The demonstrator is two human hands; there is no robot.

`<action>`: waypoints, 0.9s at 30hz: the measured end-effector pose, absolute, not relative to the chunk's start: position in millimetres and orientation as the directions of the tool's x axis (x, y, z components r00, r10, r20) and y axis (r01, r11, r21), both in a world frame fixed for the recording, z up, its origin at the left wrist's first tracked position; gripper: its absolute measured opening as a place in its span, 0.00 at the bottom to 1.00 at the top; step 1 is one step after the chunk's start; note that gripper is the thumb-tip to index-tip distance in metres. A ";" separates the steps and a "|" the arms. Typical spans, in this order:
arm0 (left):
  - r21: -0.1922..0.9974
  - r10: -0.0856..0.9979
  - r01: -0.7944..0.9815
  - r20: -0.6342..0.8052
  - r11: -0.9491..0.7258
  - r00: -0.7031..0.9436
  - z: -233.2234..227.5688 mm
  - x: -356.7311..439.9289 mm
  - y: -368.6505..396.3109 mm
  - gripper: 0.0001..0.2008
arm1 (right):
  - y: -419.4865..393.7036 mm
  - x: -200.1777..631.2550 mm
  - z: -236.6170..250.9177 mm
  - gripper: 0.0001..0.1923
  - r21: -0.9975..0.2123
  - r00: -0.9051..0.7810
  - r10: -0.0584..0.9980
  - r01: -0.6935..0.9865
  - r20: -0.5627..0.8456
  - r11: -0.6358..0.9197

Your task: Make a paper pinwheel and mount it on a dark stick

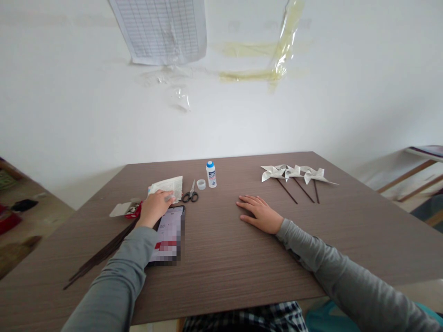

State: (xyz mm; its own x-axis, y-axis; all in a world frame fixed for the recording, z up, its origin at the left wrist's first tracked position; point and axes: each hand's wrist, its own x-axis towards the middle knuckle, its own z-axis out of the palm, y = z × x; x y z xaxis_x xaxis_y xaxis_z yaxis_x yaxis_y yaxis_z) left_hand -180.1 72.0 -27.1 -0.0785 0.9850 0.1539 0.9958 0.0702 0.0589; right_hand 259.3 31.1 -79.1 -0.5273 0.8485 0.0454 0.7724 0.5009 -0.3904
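Observation:
My left hand [156,206] is at the near edge of a small stack of printed paper sheets [175,184], with its fingers closed together on the paper. How many sheets it grips is hidden. Beneath the left wrist lie a phone [169,233] with a lit screen and a bundle of thin dark sticks [100,253]. My right hand [259,214] rests flat on the table, fingers stretched out and holding nothing. To its upper right lie three paper pinwheels [273,173] on dark sticks.
Black-handled scissors [190,196], a small translucent cap or ring [201,184] and a white glue bottle with a blue cap [211,175] are at the back. A small open red box [133,210] sits left of my left hand. Behind the table [221,267] is a wall.

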 end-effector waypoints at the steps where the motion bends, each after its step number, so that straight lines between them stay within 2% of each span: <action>1: 0.055 0.986 0.996 0.149 0.072 -0.080 -27.5 -180.5 72.2 0.26 | 31.1 259.5 -79.3 0.34 -0.393 -0.527 0.848 0.770 0.051 0.502; 14: 0.036 0.988 0.994 0.112 0.102 -0.106 -26.8 -180.0 72.5 0.25 | 31.2 259.2 -81.0 0.34 -0.396 -0.529 0.846 0.765 0.062 0.508; 27: 0.064 0.971 0.990 0.198 0.126 -0.136 -8.5 -166.8 60.4 0.24 | 34.4 260.9 -82.8 0.34 -0.409 -0.531 0.845 0.760 0.059 0.506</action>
State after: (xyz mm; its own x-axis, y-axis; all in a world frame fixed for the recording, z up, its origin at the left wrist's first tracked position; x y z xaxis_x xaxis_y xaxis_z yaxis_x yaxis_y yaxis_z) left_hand -166.8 60.4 -8.5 -0.1360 0.9707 0.1981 0.9900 0.1255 0.0643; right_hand 260.9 34.4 -82.8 -0.5312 0.8452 0.0588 0.7596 0.5058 -0.4088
